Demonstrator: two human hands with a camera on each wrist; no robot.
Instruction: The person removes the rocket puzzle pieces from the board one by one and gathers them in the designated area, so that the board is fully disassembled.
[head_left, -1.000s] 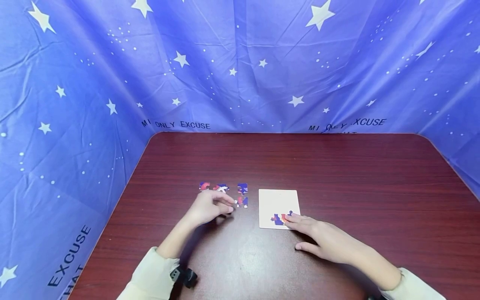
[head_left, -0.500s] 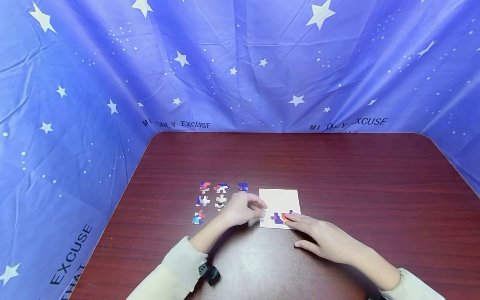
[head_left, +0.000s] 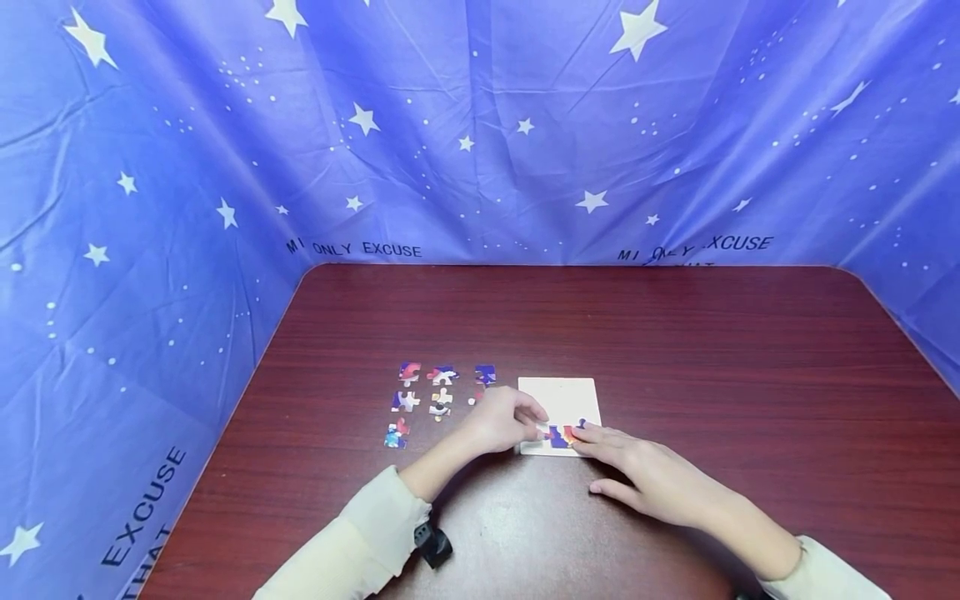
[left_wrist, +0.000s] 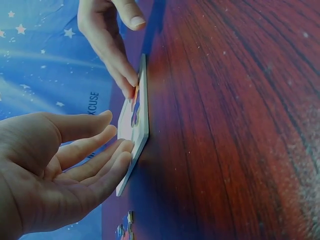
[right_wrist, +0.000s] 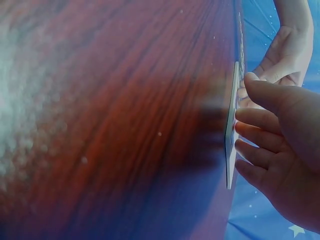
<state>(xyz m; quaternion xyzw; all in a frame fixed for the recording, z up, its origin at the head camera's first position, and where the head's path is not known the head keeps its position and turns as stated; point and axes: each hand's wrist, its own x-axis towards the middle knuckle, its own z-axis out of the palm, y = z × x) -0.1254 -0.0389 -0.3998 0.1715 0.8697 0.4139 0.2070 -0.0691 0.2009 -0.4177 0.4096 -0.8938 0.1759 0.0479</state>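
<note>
On a white square board (head_left: 553, 398), two purple, red and orange jigsaw pieces (head_left: 557, 437) lie near the front edge. My right hand (head_left: 641, 468) rests its straight fingers over the right part of these pieces, thumb off the board. At the board's left side, my left hand (head_left: 501, 419) has its loosely bent fingertips close to the left piece's knob. No piece shows between its thumb and fingers in the left wrist view, where the left fingers (left_wrist: 120, 165) reach the board's edge. From the right wrist view, the right fingers (right_wrist: 252, 132) lie along the board.
Left of the board lie several loose jigsaw pieces in rough rows, among them a red one (head_left: 409, 372), a purple one (head_left: 485, 373) and a light blue one (head_left: 397, 433). My left hand partly covers another. A star-printed blue curtain (head_left: 480, 167) surrounds the dark wooden table (head_left: 720, 350).
My left hand has moved right from the loose pieces to the board's left side, uncovering several pieces on the left. My right hand has stayed on the board.
</note>
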